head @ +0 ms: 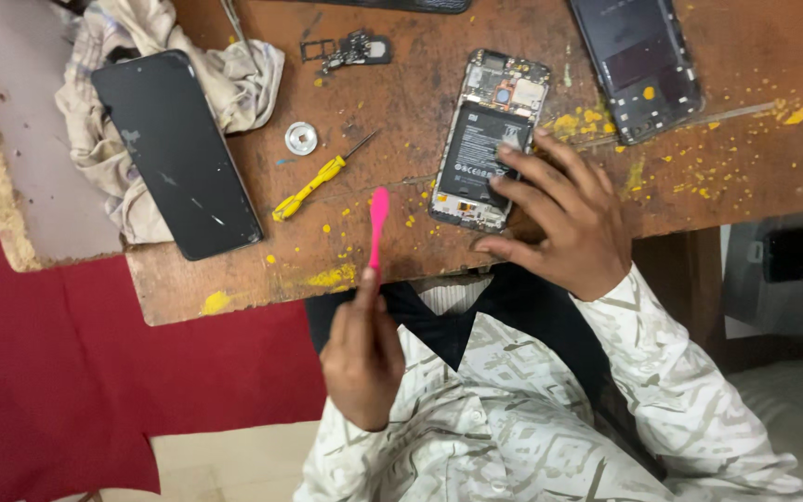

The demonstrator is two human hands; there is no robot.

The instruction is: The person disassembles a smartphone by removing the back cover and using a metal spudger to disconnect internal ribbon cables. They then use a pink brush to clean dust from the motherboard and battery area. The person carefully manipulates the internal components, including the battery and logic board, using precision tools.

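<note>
My left hand (362,358) is closed around a thin pink plastic pry tool (378,223), whose tip points up over the table's near edge. My right hand (559,218) rests with spread fingers on the lower right side of an opened phone (487,121). The phone lies back-up with its black battery and circuit board exposed. Both lie on a worn brown wooden table (401,93) spotted with yellow specks.
A black phone screen panel (178,153) lies on a crumpled cloth (132,37) at the left. A yellow-handled screwdriver (313,186), a small round metal piece (301,138) and small circuit parts (350,48) lie between. A dark back cover (638,60) sits top right.
</note>
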